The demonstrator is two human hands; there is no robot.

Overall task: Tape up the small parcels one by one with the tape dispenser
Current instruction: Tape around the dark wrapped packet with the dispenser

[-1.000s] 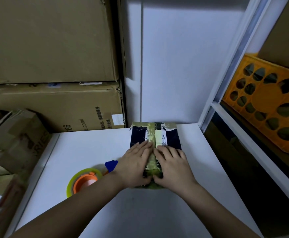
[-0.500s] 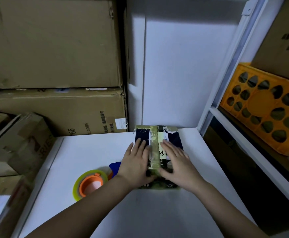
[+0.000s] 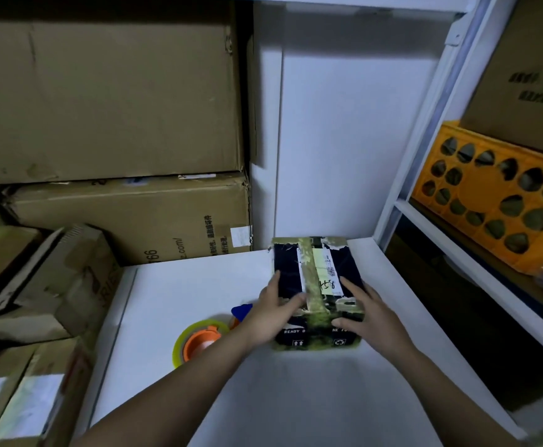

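At centre frame, on a white tabletop (image 3: 296,398), a left hand (image 3: 271,312) and right hand (image 3: 368,314), set apart, press straight fingers on a dark, tape-striped small cardboard parcel (image 3: 316,288), while a yellow-green and orange tape dispenser (image 3: 199,341) lies just lower left.
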